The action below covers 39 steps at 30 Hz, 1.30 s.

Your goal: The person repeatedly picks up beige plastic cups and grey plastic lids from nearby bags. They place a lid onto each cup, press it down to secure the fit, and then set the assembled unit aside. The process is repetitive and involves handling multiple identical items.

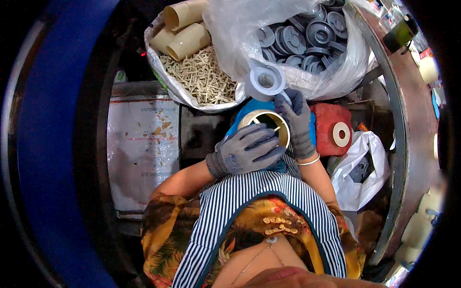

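Observation:
My left hand [252,150], in a grey work glove, lies closed across the near side of a cream plastic tube [284,130]. The tube's round mouth faces up, and thin cream pieces show inside it, partly behind my fingers. Just beyond and to the right, my right hand [295,115], also gloved, is closed on the arm of a grey plastic ring fitting [265,81]. That fitting is held above the tube's far rim, apart from it. The palm and thumb of my left hand are partly hidden.
Ahead stands a sack [158,67] of small cream pegs with several cream tubes [188,42] on top. Beside it, a clear plastic bag [331,84] holds grey fittings [293,41]. A red sack [331,117] bears a cream ring [341,134]; a white bag [370,189] sits nearer. A metal-edged table [408,144] borders the right.

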Motion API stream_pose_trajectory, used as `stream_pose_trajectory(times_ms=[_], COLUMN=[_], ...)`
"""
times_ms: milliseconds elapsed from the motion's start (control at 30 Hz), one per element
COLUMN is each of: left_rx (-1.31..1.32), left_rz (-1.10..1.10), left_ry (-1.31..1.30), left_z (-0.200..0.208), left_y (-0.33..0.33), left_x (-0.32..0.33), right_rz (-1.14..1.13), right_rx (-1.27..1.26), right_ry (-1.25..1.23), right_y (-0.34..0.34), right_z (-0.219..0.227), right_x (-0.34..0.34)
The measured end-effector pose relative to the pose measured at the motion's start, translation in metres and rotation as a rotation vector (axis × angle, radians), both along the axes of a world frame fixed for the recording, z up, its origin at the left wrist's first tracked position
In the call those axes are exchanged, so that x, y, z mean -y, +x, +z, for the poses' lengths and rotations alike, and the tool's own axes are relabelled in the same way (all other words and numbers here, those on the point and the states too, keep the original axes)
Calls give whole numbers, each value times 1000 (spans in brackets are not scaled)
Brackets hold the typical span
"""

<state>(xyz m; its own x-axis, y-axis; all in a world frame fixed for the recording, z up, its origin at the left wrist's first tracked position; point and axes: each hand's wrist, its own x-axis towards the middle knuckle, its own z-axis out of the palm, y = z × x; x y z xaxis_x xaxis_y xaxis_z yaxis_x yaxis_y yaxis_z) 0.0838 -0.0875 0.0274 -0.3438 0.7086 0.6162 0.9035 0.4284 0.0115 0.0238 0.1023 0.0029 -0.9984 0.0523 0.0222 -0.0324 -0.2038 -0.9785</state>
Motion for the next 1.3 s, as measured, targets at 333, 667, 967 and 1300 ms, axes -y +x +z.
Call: stream_pose_trajectory(times_ms=[333, 667, 967, 1300], left_rx=[275, 844, 653, 1332], left_rz=[-147, -220, 691, -35], left_ry=[-343, 574, -8, 735], left_z=[3, 41, 8, -8], left_y=[-10, -47, -103, -34], left_x=[-38, -15, 51, -49], right_rz=[34, 127, -226, -167], right_rx=[109, -36, 8, 47], right_ry=[173, 351, 128, -25], right_y=[7, -1, 10, -47], right_z=[0, 2, -12, -7], right_x=[-25, -35, -27, -86])
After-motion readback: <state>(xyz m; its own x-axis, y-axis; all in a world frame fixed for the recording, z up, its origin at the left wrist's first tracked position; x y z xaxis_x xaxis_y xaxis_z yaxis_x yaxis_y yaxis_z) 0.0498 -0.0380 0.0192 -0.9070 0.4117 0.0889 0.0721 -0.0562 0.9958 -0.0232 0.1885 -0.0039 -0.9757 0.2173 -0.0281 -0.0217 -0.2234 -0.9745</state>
